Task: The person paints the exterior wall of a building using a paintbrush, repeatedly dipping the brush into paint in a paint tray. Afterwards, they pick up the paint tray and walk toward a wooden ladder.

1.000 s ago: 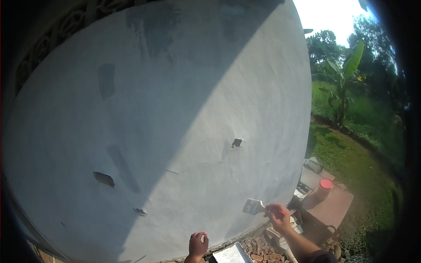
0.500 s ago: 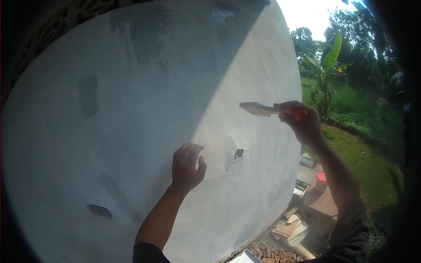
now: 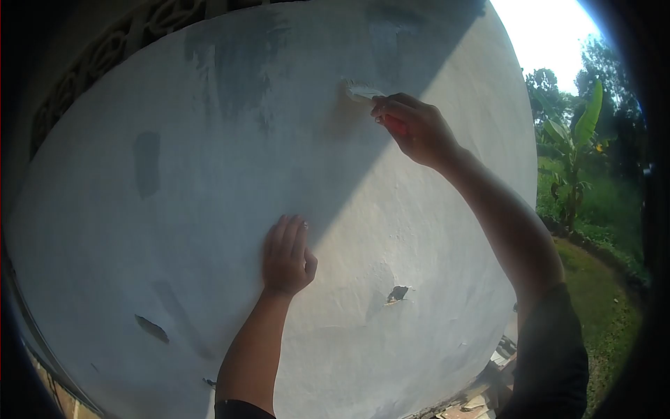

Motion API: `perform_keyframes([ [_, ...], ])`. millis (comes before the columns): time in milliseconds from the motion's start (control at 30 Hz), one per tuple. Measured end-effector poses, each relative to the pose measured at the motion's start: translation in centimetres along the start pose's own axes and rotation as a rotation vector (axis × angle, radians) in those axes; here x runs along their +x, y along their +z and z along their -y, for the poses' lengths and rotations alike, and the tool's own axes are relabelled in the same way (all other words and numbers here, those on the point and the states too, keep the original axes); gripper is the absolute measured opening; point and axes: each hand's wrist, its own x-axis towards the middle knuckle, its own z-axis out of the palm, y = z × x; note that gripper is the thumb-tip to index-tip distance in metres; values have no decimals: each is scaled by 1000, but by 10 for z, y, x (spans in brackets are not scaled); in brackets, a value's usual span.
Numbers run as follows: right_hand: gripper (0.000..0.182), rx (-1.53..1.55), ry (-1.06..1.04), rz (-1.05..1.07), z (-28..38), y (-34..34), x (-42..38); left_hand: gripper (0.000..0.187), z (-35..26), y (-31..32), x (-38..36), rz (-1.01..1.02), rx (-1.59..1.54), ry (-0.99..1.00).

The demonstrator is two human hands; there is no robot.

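My right hand (image 3: 415, 129) is closed around the red handle of a paintbrush (image 3: 363, 92). The whitish head of the brush points left, right at the shaded upper part of the wall (image 3: 293, 160). Lower and further left, my left hand (image 3: 286, 255) lies flat against the wall with its fingers stretched upward, holding nothing. To the right of that hand a chipped hole (image 3: 398, 294) shows in the sunlit plaster. Darker grey patches mark the wall's upper left.
A dark gouge (image 3: 151, 328) is at the wall's lower left. Patterned vent blocks (image 3: 105, 59) run along the top left. Rubble (image 3: 481, 401) lies at the wall's foot on the right, beside grass (image 3: 600, 321) and a banana plant (image 3: 579, 140).
My right hand has carried the paintbrush up and left, from the sunlit part to the shaded wall. My left hand has gone from curled fingers to flat. The view has shifted left.
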Motion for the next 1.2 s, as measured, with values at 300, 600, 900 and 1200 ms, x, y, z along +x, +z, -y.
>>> perform_keyframes([
  [300, 9, 249, 138, 166, 46, -31, -44, 42, 2, 6, -7, 11, 45, 38],
  [600, 10, 102, 251, -10, -21, -16, 58, 39, 5, 5, -7, -7, -23, 32],
  [900, 7, 201, 208, 296, 65, -33, -38, 38, 5, 6, -6, -42, -51, 19],
  [1200, 8, 339, 422, -49, -22, -21, 67, 37, 5, 8, -7, -35, 6, 30],
])
